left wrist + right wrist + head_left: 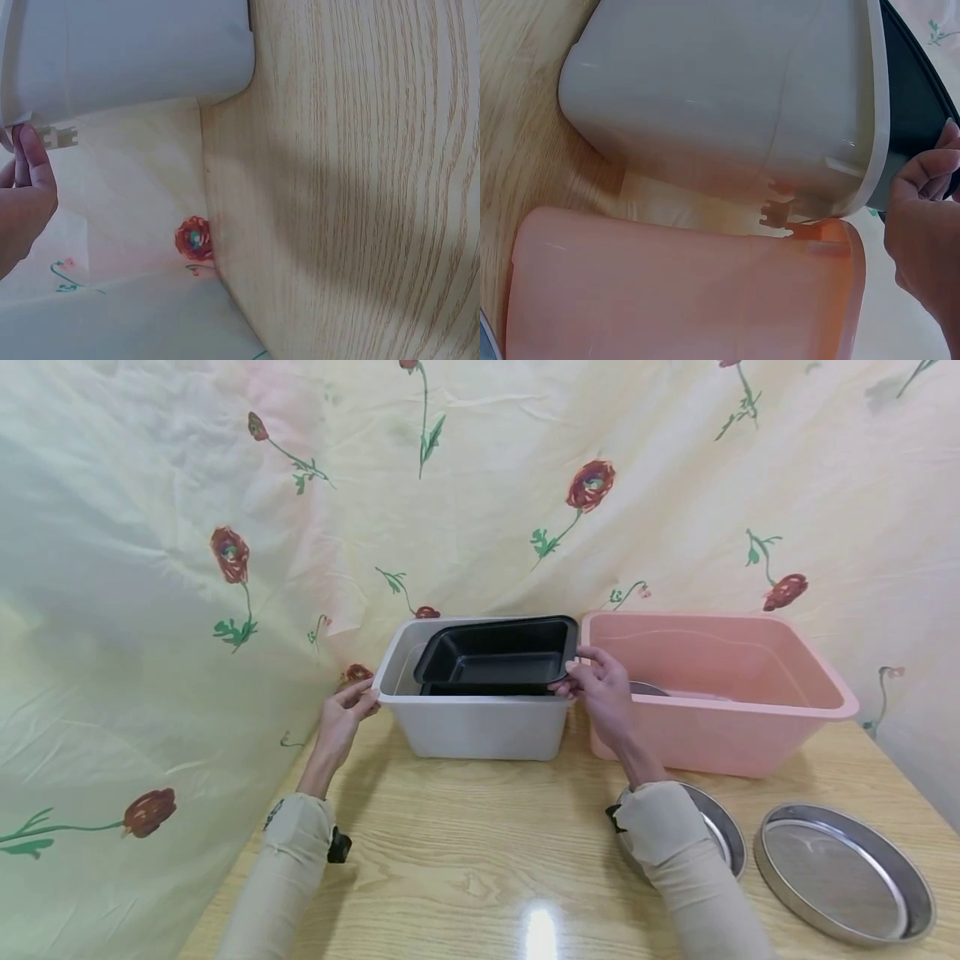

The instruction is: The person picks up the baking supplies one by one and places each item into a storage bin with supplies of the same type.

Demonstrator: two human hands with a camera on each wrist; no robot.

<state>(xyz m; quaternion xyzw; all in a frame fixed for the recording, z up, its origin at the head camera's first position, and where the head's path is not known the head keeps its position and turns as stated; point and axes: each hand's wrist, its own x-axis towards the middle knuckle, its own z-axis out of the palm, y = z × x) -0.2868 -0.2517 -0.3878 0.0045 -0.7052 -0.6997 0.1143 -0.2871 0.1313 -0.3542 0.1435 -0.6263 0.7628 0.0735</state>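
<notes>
A black loaf pan [495,670] sits tilted at the mouth of a white plastic bin [483,731], its right end raised over the rim. My right hand [606,697] pinches the pan's right edge between thumb and fingers. In the right wrist view the pan's dark side [907,105] rises past the bin's rim. Another black edge shows beneath the pan, mostly hidden by it. At the bin's left corner, my left hand [341,722] grips the rim with thumb and fingertips; in the left wrist view these fingers [37,161] are right at the rim.
A pink bin [697,735] stands close on the right, with a round metal piece [647,688] partly visible inside. Two round metal pans lie at the front right: one [723,827] partly under my right forearm, the other [832,881] beside it. Flowered cloth [480,527] hangs behind the wooden table [450,843].
</notes>
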